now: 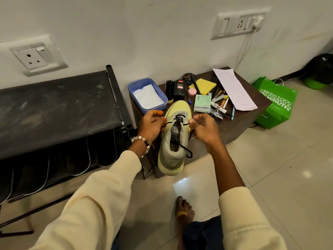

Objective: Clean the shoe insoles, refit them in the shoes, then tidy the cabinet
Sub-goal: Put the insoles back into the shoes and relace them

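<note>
Now | shoe (172,150) between hands | left fingers (159,121) pinch black lace (178,120) | right fingers (193,123) pinch lace

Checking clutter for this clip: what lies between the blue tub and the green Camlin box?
In the head view, a black brush, a Cherry polish bottle and the shoe toe lie between blue tub and Camlin box.

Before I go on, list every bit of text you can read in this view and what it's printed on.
"FRESH FOOD DELIVERED IN MINUTES" on the green bag; the number before "MINUTES" is unclear.
"Cherry" on the black polish bottle; smaller print unreadable.
"camlin" on the pale green box; the rest is too small.
Round black tin: lid print blurred.
Shoe insole: dark logo, partly hidden, unreadable.
White pen-like tube: markings too small.
</note>
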The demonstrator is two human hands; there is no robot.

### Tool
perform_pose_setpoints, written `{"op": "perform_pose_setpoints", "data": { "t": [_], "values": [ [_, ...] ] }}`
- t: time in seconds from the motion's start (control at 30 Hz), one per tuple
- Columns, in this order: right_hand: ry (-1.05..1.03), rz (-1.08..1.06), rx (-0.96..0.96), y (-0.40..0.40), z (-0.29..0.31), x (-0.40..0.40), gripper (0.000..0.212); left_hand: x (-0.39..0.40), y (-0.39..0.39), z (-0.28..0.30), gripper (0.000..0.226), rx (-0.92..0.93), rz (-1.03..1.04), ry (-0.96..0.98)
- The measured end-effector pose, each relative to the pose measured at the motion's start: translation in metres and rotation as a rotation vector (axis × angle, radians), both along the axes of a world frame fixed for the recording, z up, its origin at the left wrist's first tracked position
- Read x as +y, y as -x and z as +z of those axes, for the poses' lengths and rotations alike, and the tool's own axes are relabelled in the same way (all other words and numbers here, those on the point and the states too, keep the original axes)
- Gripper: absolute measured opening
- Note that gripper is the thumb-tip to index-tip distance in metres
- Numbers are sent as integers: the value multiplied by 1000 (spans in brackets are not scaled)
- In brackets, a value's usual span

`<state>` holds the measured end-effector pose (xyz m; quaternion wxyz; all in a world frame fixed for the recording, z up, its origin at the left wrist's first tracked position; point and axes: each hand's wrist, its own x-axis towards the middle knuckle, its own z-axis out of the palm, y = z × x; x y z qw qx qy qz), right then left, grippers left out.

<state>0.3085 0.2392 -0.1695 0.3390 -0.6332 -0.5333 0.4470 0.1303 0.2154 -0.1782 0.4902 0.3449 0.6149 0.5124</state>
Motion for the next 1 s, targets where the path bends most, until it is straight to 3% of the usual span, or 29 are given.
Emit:
{"op": "perform_pose_setpoints", "data": {
  "t": [0.07,0.13,0.23,0.37,0.7,0.83,0.9,1.0],
  "values": [
    [-27,79,-82,0,0,-1,14,-2,2,-3,23,173,-124,-63],
    [-58,109,-156,2,-1,-3,10,-4,1,-6,19,296,-169,-112],
    [-93,131,-228,4,0,-2,5,-3,-1,-6,10,437,-125,-116],
    [-73,74,-222,3,1,0,11,-2,-6,1,15,590,-78,-100],
    [1,-44,-108,2,5,-3,15,-2,-6,1,17,555,-62,-68],
    [22,-55,-130,-3,14,-6,24,-5,-6,-2,16,648,-87,-87],
    [71,-93,-45,-9,17,-8,24,-8,-6,0,12,655,-41,-84],
    [143,-176,172,-19,31,-19,14,-14,-8,13,9,466,56,-64]
  ]
}}
